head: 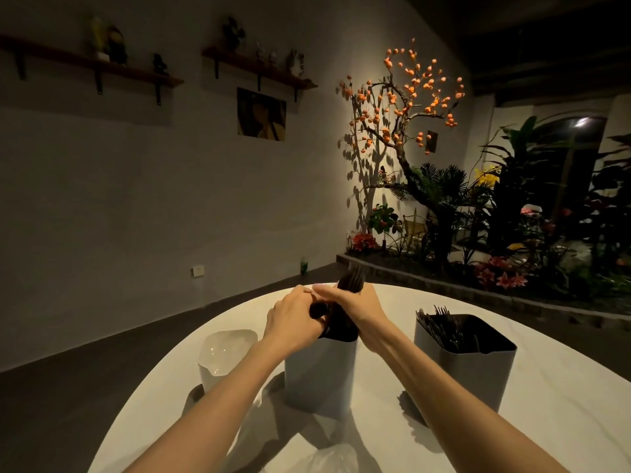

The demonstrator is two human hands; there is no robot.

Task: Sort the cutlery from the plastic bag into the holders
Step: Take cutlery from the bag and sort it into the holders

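Three grey holders stand on the round white table (pixel 553 421). The left holder (pixel 227 356) looks empty inside. Over the middle holder (pixel 319 373), both hands grip one bundle of dark cutlery (pixel 350 283) that stands in its mouth. My left hand (pixel 293 314) curls round the bundle's left side and my right hand (pixel 351 302) wraps it from the right. The lower ends of the bundle are hidden inside the holder. The right holder (pixel 466 360) is filled with several dark forks. A crumpled clear plastic bag (pixel 327 460) lies at the near edge.
The table's far rim curves just behind the hands, with dark floor beyond. A planted bed with a tree bearing orange fruit (pixel 406 107) fills the back right. Wall shelves (pixel 102 68) hang at the upper left.
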